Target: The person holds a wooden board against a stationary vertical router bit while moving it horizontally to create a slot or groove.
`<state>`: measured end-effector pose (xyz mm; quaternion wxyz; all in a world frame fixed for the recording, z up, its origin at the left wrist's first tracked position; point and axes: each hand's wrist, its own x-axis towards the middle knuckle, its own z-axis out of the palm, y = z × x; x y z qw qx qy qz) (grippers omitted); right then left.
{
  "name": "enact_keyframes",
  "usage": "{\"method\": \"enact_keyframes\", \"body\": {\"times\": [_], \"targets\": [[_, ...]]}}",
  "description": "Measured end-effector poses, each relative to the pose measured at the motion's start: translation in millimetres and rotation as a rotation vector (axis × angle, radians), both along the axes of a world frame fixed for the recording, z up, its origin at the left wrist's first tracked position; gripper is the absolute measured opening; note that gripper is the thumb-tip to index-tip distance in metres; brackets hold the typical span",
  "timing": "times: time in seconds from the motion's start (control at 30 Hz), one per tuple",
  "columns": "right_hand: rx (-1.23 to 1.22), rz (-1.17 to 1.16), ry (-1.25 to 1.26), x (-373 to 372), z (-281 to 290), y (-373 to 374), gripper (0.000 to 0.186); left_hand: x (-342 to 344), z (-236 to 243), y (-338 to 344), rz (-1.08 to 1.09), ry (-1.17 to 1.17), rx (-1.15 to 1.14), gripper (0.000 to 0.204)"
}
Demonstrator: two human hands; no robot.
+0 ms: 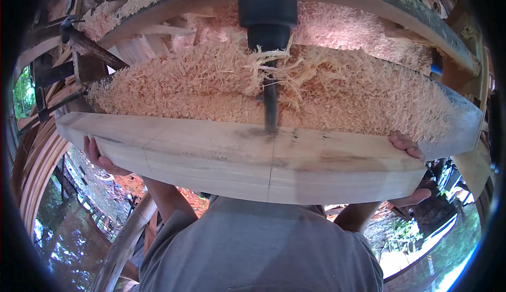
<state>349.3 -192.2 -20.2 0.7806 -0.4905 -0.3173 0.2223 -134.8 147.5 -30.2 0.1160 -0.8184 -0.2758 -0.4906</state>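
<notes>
A long, pale wooden block (pixel 221 157) with dark lines drawn across it lies crosswise in front of me. My left hand (pixel 99 157) grips its left end, fingers wrapped round the front face. My right hand (pixel 407 147) grips the right end, fingers over the top and round the lower edge. Above the middle is a black machine head (pixel 267 7) with a dark vertical drill bit (pixel 270 102), curly shavings caught around it. The bit's tip is at the block's back edge; I cannot tell whether it touches.
A machine table (pixel 458 123) under heaped pale shavings (pixel 348 92) lies behind the block. A curved timber (pixel 369 2) crosses the back. Stacked boards (pixel 42 171) stand at the left, beside a dark metal lever (pixel 95 50). A wooden pole (pixel 124 239) slants at lower left.
</notes>
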Motion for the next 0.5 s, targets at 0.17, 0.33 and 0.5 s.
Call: {"method": "enact_keyframes", "body": {"times": [0.17,0.33,0.5], "targets": [[-0.016,-0.009,-0.031,2.4,-0.1,0.8,0.099,36.2,4.8,-9.1,0.183,-0.356,-0.263,0.061],[-0.001,-0.198,0.015,-8.8,1.4,10.5,0.1,47.0,11.6,-7.5,0.091,-0.075,-0.037,0.057],[-0.009,-0.201,0.027,-9.7,1.8,10.5,0.098,59.1,19.1,-10.3,0.169,0.092,0.036,0.054]]}}
